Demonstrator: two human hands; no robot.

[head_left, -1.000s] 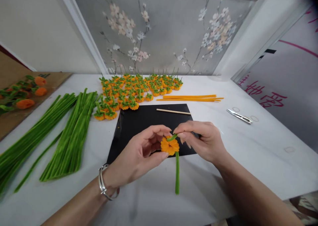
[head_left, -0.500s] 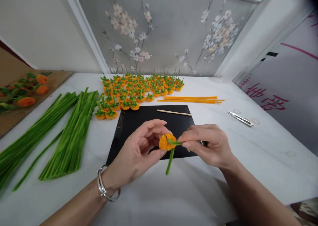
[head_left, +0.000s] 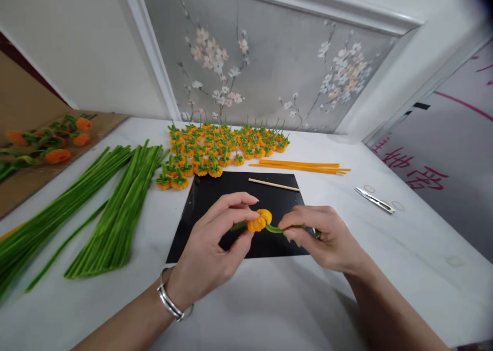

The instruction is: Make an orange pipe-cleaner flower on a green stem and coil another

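Pinching orange flower (head_left: 259,220) and green stem (head_left: 278,229), both hands (head_left: 325,236).

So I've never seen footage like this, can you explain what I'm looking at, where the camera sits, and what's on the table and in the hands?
There is no machine here. A person wears a camera on the head, so the single view looks down at their own two bare hands. The left hand, with a bracelet on the wrist, pinches a small orange fuzzy flower. The right hand holds the green stem that runs out of it. Both work above a black mat on a white table. Also on the table: bundles of green fuzzy wires, rows of finished orange flowers, orange wires, a thin wooden stick and small scissors.
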